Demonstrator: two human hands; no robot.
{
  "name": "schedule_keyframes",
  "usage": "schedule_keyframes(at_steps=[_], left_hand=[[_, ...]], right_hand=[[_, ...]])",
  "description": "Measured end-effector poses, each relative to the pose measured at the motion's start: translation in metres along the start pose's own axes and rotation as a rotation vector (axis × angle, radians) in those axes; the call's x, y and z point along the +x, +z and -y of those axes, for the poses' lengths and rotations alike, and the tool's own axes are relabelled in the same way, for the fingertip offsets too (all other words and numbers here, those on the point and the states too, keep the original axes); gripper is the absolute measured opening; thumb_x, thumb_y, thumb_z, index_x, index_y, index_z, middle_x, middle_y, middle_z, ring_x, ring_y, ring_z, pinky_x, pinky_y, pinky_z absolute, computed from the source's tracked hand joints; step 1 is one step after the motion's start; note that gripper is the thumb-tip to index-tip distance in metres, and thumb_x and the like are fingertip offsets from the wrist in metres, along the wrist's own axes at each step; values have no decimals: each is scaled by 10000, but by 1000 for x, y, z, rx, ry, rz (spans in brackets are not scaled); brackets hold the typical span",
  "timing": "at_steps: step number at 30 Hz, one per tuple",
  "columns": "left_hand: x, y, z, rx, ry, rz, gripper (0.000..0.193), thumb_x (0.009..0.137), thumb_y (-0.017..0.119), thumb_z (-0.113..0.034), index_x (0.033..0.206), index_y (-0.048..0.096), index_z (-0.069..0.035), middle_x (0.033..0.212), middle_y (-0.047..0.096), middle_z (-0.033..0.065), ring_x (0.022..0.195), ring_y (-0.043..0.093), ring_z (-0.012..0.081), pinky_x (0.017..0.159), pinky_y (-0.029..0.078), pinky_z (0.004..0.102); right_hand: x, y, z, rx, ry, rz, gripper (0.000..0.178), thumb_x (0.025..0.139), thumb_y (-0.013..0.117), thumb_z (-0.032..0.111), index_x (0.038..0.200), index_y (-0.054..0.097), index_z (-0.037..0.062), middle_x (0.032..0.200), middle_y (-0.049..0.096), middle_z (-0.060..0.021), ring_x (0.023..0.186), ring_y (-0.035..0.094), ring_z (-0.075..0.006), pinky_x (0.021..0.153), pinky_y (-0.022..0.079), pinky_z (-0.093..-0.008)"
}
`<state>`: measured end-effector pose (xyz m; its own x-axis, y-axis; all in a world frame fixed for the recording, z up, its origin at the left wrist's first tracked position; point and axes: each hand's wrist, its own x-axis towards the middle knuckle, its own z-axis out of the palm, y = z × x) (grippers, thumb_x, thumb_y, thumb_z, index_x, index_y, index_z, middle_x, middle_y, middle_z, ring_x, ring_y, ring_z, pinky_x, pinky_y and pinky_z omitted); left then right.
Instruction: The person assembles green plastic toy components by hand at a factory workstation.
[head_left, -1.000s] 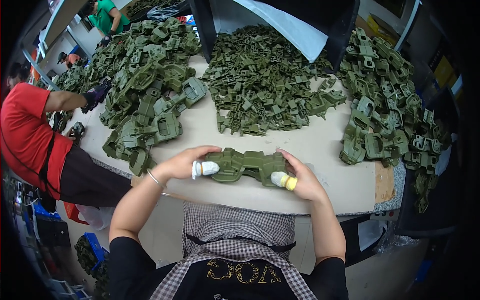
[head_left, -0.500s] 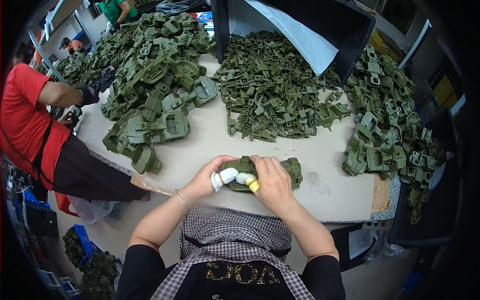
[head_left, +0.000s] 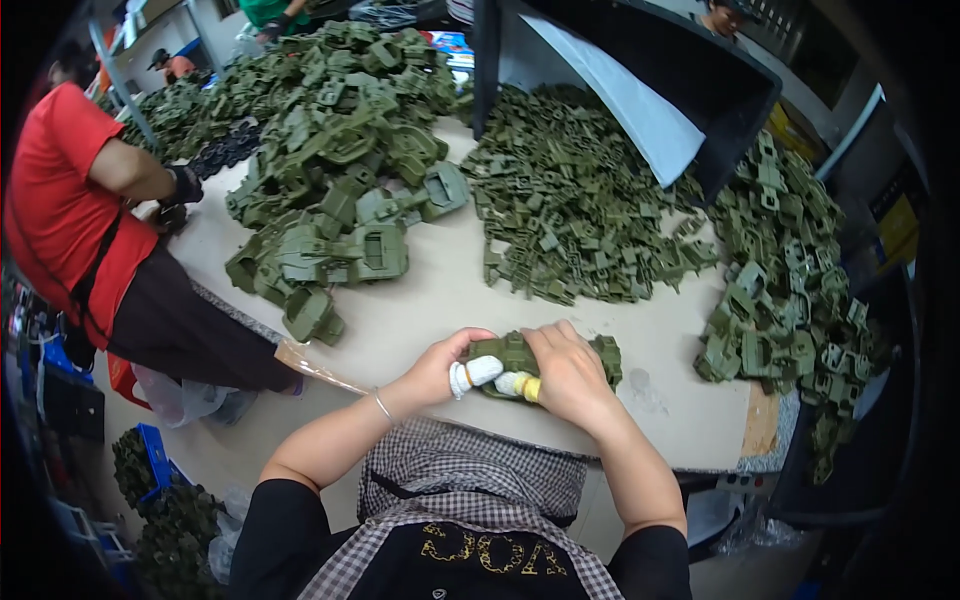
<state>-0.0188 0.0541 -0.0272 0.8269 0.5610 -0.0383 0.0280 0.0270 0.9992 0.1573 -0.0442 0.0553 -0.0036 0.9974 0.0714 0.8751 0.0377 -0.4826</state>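
At the table's near edge, a green plastic toy vehicle body (head_left: 514, 350) lies between my two hands. My left hand (head_left: 447, 367) grips its left end, fingers behind and thumb in front. My right hand (head_left: 572, 375) is wrapped over its right half, leaving the far right end showing. Both thumbs wear white finger covers; the left cover (head_left: 476, 375) has an orange band and the right cover (head_left: 517, 386) a yellow one. The thumbs press the part's near side. Its underside and much of its right half are hidden.
Heaps of larger green vehicle bodies stand at left (head_left: 370, 170) and right (head_left: 780, 300). Small green parts (head_left: 580, 210) spill from a tipped black bin (head_left: 640, 60) at the back. A person in red (head_left: 75, 190) works at the left edge; others are farther back.
The whole view has shifted, so the table and heaps appear slightly lower and to the right. Both hands keep their grip on the toy vehicle body, which looks slightly tilted from before.
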Motion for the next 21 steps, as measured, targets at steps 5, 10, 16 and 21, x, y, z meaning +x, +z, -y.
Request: schedule_keyframes(at_steps=[5,10,16,21], left_hand=[[0,-34,-40,74,131,-63,492,748,652,-38,1188,432,-44,1083,535,63,991,517,144,880,422,286],[33,-144,-106,-68,266,-822,247,751,610,-6,969,556,-109,859,518,-9,751,493,110,650,423,269],[55,-221,-105,-64,655,-1080,425,926,402,-282,1296,365,-76,1311,398,49,1240,334,183,1037,246,376],[44,-64,-93,297,532,-737,391,900,444,-212,1258,399,-61,1277,413,86,1204,376,178,998,311,343]], right_hand=[[-29,-15,12,-23,-169,-369,595,645,722,204,1150,482,1,1210,445,-197,1083,429,-368,916,356,-431],[-64,-18,-21,24,32,-550,609,618,703,85,1173,466,7,1219,421,-195,1091,413,-358,912,363,-417],[-94,-15,-76,-154,431,-900,622,680,712,166,1210,425,17,1205,380,-202,1089,376,-378,927,329,-437],[-106,-30,-146,-476,773,-924,581,689,695,151,1205,449,48,1174,394,-203,1079,371,-374,922,325,-425]])
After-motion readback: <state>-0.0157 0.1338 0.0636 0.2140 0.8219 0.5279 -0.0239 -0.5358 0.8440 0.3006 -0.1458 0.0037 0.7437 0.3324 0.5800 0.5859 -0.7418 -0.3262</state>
